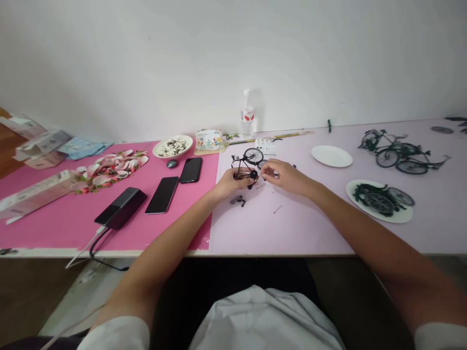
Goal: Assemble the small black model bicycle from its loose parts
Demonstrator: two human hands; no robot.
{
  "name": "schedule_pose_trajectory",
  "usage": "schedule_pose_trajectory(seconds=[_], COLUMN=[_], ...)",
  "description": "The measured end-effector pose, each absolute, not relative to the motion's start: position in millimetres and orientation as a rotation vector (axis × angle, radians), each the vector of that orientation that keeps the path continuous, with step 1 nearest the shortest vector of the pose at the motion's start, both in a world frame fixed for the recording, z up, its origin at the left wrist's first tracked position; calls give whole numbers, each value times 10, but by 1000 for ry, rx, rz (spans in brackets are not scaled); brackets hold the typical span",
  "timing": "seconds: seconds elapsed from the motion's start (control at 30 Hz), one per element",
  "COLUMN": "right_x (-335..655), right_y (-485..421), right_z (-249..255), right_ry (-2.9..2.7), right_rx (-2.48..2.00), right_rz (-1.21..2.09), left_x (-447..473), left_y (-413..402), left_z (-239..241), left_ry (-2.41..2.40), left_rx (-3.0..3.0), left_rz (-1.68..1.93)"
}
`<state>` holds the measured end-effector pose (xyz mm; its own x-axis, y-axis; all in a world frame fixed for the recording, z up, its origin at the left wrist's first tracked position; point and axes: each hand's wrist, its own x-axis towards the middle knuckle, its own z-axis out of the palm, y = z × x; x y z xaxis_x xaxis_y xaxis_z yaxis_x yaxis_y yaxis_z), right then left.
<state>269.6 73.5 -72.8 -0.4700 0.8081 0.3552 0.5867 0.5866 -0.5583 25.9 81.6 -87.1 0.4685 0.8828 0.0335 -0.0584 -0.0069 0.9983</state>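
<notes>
A small black model bicycle (252, 156) is in my left hand (231, 183), whose fingers and thumb close around its frame. Close beside it on the right, my right hand (278, 172) has thumb and fingertips pinched together; whatever they hold is too small to make out. A loose wheel (261, 164) shows partly behind the bicycle and my right fingers. Below my left hand lie some little black parts (240, 200). A thin pin-like piece (278, 209) rests on the pale table nearer to me.
White plate (332, 156) and a plate of dark green bicycle parts (381, 200) stand right, below assembled model bicycles (397, 150). Leftward on pink cover lie two phones (162, 194), a black power bank (121, 208), a bowl (160, 149) and petal-like pieces (109, 170). A bottle (247, 116) stands behind.
</notes>
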Motion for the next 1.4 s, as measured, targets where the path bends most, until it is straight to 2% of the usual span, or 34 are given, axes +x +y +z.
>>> schedule_pose_trajectory(seconds=[0.23, 0.67, 0.93, 1.4], right_x=[2514, 2446, 2470, 2465], right_y=[655, 630, 656, 775], right_z=[-810, -851, -925, -1031], right_ry=[-2143, -2065, -1863, -1580], right_rx=[-960, -1040, -1129, -1010], right_rz=[527, 553, 796, 1072], left_x=[264, 297, 299, 315], left_y=[791, 829, 823, 794], left_z=[-839, -932, -943, -923], left_ry=[815, 817, 826, 840], left_rx=[1464, 1669, 1774, 1733], left_rz=[865, 930, 936, 959])
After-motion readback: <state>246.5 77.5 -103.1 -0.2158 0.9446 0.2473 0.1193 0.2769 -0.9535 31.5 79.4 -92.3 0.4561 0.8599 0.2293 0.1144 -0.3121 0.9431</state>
